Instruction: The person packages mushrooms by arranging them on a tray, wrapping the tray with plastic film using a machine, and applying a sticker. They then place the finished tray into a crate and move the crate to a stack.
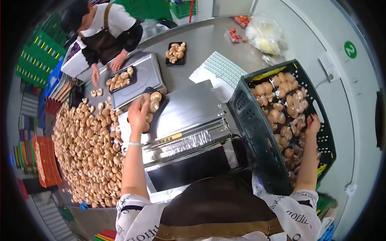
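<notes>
1. While film-wrapped mushroom packs already fill much of the crate at right, the mushroom tray, centre-left, looks unwrapped; loose mushrooms lie unpacked at left.
2. Its long axis runs steeply, upper end leaning right.
3. Left hand: curled at its left edge.
4. Right hand: in the crate, grip unclear.

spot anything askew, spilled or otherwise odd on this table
Mostly orderly, with no damage that I can see. The green-and-white patterned sheet lies askew behind the wrapping machine, and two mushrooms sit apart from the big loose heap, though that may be deliberate.
</notes>
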Action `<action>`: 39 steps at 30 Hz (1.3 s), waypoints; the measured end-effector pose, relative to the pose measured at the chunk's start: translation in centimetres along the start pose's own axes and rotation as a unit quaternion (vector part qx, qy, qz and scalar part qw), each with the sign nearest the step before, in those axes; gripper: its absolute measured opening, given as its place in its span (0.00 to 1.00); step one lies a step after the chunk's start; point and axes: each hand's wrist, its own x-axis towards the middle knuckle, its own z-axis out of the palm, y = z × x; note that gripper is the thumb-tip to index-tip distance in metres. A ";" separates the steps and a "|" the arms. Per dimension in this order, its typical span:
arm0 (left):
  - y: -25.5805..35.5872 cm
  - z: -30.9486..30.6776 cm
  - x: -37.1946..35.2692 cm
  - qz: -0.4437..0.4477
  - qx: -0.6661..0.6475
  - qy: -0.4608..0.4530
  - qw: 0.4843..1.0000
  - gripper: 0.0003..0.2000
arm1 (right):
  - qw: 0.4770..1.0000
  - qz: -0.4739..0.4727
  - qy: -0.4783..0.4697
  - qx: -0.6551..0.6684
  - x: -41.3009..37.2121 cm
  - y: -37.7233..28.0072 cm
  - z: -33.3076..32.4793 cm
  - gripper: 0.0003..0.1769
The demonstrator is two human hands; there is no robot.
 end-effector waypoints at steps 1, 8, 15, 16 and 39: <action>-0.3 0.3 -0.3 0.080 0.082 0.053 0.992 0.19 | 0.997 -0.055 0.022 -0.058 -1.6 -1.8 1.1 0.15; 2.3 0.3 -2.7 0.165 -0.008 -0.153 0.974 0.20 | 0.879 -0.210 -0.349 -0.250 -26.9 -10.4 15.7 0.12; 1.0 -2.1 -4.2 0.185 -0.122 -0.042 0.974 0.15 | 0.565 -0.349 -0.674 -0.323 -39.5 0.9 21.8 0.21; 0.9 -4.0 -5.3 0.161 -0.130 0.031 0.978 0.13 | 0.572 -0.382 -0.636 -0.349 -39.5 2.2 21.6 0.20; 3.1 -13.9 -5.2 -0.049 -0.650 -0.090 0.753 0.10 | 0.788 0.147 -0.561 0.206 -40.6 -2.2 30.2 0.09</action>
